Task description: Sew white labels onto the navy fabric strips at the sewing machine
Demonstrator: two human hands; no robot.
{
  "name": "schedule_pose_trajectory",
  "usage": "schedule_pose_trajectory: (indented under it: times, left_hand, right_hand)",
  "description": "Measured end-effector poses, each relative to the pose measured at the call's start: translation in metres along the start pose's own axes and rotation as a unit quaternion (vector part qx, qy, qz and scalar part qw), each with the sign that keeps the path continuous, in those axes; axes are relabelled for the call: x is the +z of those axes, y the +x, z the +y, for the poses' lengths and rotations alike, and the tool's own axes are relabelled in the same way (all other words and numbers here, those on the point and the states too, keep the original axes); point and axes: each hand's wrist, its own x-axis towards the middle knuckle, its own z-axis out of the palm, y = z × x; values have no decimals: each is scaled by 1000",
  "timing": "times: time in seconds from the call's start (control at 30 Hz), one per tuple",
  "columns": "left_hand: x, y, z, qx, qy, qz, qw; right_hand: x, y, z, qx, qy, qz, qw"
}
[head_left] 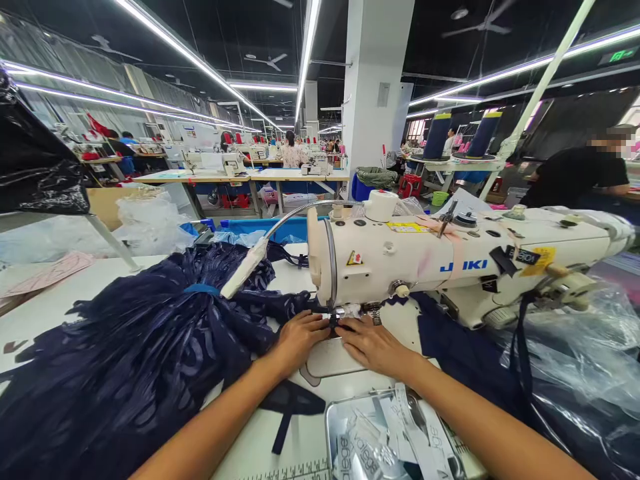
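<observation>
A white sewing machine [395, 257] stands across the table, its needle area just beyond my hands. My left hand [304, 337] lies at the left of the needle area, fingers together and pressing on a small dark piece of fabric [334, 327]. From the right, my right hand [373, 343] reaches to the same spot, its fingertips on that fabric close to the presser foot. A large bundle of dark navy fabric pieces [150, 347], tied with a blue band [203, 289], covers the left side. The fabric under my fingertips is partly hidden.
A metal tray [331, 433] with printed labels sits in front of my right hand. Dark fabric [465, 353] and clear plastic [590, 347] lie at the right. A flexible lamp [245, 270] hangs over the bundle. A person in black [575, 173] is at the far right.
</observation>
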Motion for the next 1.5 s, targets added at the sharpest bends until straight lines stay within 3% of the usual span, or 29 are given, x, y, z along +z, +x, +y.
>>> schedule_pose_trajectory:
  times: [0.3, 0.43, 0.57, 0.7, 0.9, 1.2, 1.5]
  left_hand:
    - [3, 6, -10, -5, 21, 4, 1000]
    - [-5, 9, 5, -30, 92, 46, 994]
    - [-11, 9, 30, -115, 195, 17, 974]
    - [-14, 10, 39, -175, 218, -10, 960]
    - [-14, 21, 24, -141, 159, -18, 977]
    - [-11, 22, 20, -127, 151, 19, 980]
    - [-11, 23, 19, -143, 142, -12, 979]
  right_hand:
    - [6, 0, 5, 41, 60, -5, 997]
    - [11, 2, 8, 86, 57, 1, 995]
    - [14, 6, 9, 128, -1, -13, 992]
    - [3, 7, 4, 91, -39, -24, 995]
    - [-19, -3, -6, 34, -64, -79, 994]
    - [-12, -5, -1, -28, -85, -72, 993]
    - [-10, -3, -6, -18, -75, -87, 993]
